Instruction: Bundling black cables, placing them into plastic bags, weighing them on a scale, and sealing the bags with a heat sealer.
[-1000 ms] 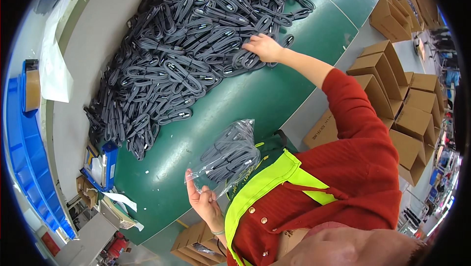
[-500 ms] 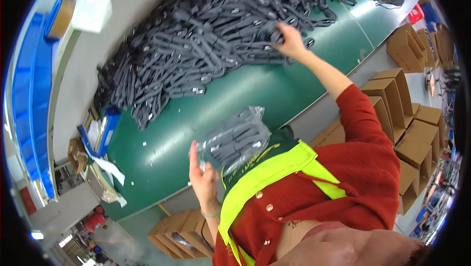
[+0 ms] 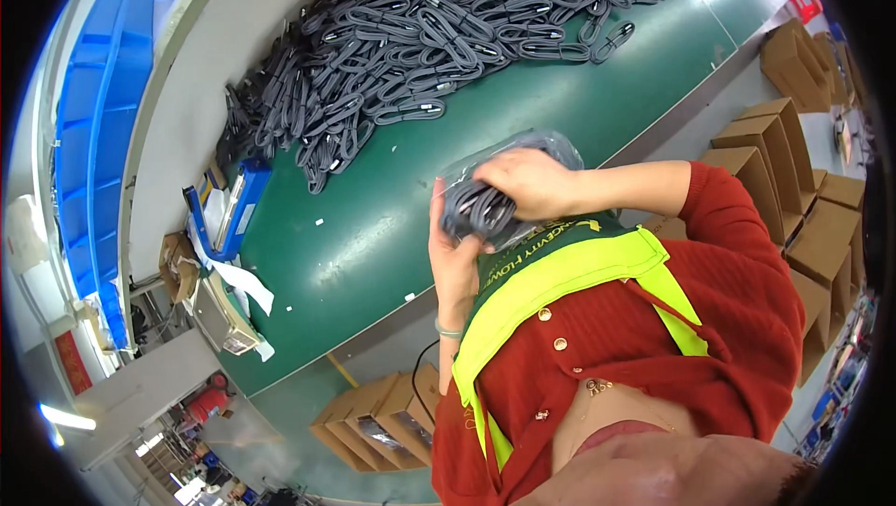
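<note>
Since half a second ago the right hand [image 3: 527, 181] has come back from the far cable heap and now sits right on the clear plastic bag [image 3: 551, 147], while the left hand [image 3: 455, 249], which was already holding that bag, has brought it in close to the chest. Right now the left hand cups the bag from below and behind, fingers wrapped round it, and the right hand is closed over a bundle of grey coiled cables [image 3: 481, 209], pressing it into the bag's mouth. So the bag is up in the air between both hands, just above the yellow-green vest [image 3: 551, 273], not resting on the green desk [image 3: 373, 226]. My take on doing this bit well: keep the left hand spreading the bag mouth wide so the coil doesn't snag on the film, push the bundle in end-first, and keep the loops squeezed together so none spring out. Thin bags like this look easy to tear, so steady pressure beats jamming. Further out, the big pile of coiled cables [image 3: 448, 30] covers the far part of the desk, brown cardboard boxes [image 3: 793, 161] stand to the right, and blue bins [image 3: 98, 133] sit on the left.
</note>
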Motion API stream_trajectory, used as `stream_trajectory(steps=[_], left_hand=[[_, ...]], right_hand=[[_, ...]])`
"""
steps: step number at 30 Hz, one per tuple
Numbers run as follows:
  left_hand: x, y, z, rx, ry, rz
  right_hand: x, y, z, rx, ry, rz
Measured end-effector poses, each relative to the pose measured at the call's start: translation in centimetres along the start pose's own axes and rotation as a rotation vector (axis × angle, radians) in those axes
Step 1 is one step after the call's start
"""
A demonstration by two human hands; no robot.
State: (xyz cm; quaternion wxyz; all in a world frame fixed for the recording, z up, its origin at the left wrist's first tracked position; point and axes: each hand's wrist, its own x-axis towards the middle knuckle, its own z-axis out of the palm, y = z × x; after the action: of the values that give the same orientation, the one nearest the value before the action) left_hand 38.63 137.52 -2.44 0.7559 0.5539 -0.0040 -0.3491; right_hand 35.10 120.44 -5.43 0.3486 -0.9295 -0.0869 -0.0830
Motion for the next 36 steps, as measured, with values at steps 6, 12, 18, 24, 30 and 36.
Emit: stream_trajectory(steps=[6,12,18,24,30,36], left_hand=[[-0.4,-1.7,-2.5,0.019,-0.084,0.067],[-0.6,-1.9,-2.0,0.292,-0.125,0.163],[0.2,-3.3,-3.5,0.469,-0.175,0.233],[0.4,-0.4,-2.6,0.097,0.061,-0.001],[-1.3,0.1,-0.9,0.257,0.19,-0.017],[-0.2,-0.2,0.0,0.206,0.337,-0.039]], right_hand=[[-0.7,0.8,1.0,-0.237,-0.009,-0.064],[1.4,3.2,2.9,-0.21,-0.372,0.025],[1.1,5.5,4.7,-0.121,-0.319,-0.098],[1.2,3.2,-3.9,-0.174,0.318,-0.531],[-7.3,29.8,-7.3,-0.624,-0.012,0.781],[-11.0,34.5,-7.0,-0.882,0.104,0.358]])
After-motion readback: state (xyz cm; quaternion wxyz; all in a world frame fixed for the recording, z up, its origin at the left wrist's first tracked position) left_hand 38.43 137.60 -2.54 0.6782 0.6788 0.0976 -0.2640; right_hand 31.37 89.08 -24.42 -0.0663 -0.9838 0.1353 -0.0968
